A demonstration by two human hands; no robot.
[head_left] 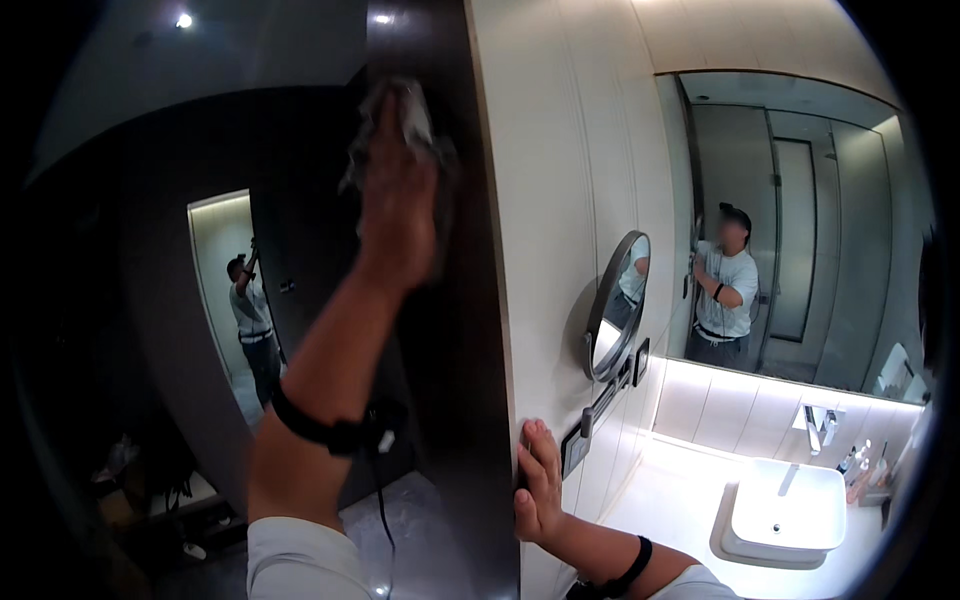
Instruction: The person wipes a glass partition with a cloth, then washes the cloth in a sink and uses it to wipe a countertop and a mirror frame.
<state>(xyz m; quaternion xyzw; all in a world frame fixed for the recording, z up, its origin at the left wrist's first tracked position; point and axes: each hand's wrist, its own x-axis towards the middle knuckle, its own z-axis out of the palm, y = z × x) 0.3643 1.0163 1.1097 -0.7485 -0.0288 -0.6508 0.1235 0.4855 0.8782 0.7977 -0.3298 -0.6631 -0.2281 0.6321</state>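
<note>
My left hand (397, 217) is raised high, blurred, its palm pressing a crumpled pale cloth or wipe (416, 112) against a glossy dark panel (465, 337). Parts of the cloth stick out around the fingers. Lower and to the right, my right hand (540, 480) rests at the panel's edge beside the light wall (555, 225), with its fingers slightly apart and nothing seen in it. A black band with a cable circles my left forearm, and another band is on the right one.
Right of the panel, a round mirror (619, 307) juts from the wall on an arm, above a wall switch plate (576, 448). Beyond are a large wall mirror (795, 225), a faucet (814, 427), a white basin (787, 502) and bottles (859, 457). A shelf with items (180, 495) is at lower left.
</note>
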